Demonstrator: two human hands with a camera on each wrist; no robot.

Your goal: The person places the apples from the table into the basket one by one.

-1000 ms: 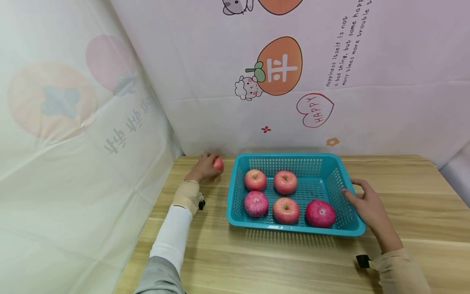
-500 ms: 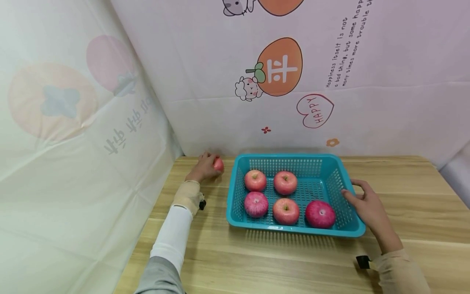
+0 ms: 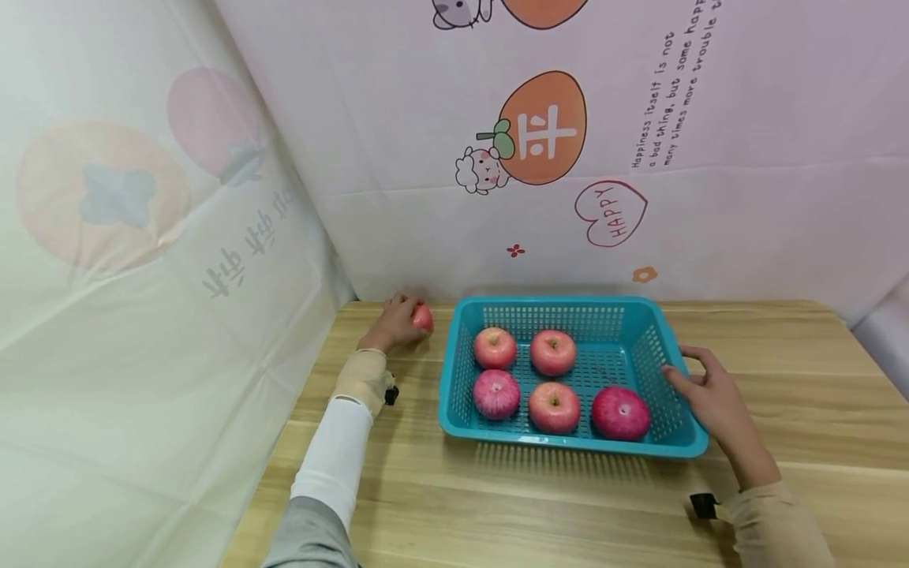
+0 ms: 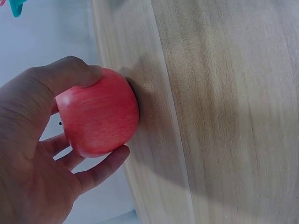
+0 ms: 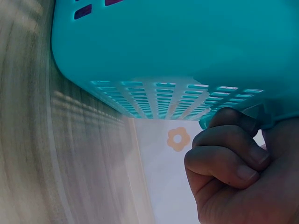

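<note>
At the table's back left, my left hand (image 3: 399,323) grips a red apple (image 3: 422,317). In the left wrist view the thumb and fingers lie curled round the apple (image 4: 99,114), which seems to touch the wood. My right hand (image 3: 712,394) holds the right rim of a teal plastic basket (image 3: 568,443), thumb over the edge. From the right wrist view, its fingers (image 5: 224,158) are curled under the rim, against the slotted wall. Inside the basket sit three apples (image 3: 554,408) and two round magenta fruits (image 3: 620,413) of a kind I cannot tell.
The wooden table (image 3: 540,513) meets a printed white cloth (image 3: 426,237) close behind the basket and the left hand. Another cloth wall (image 3: 142,379) runs along the left side. Bare wood shows in front and at the right.
</note>
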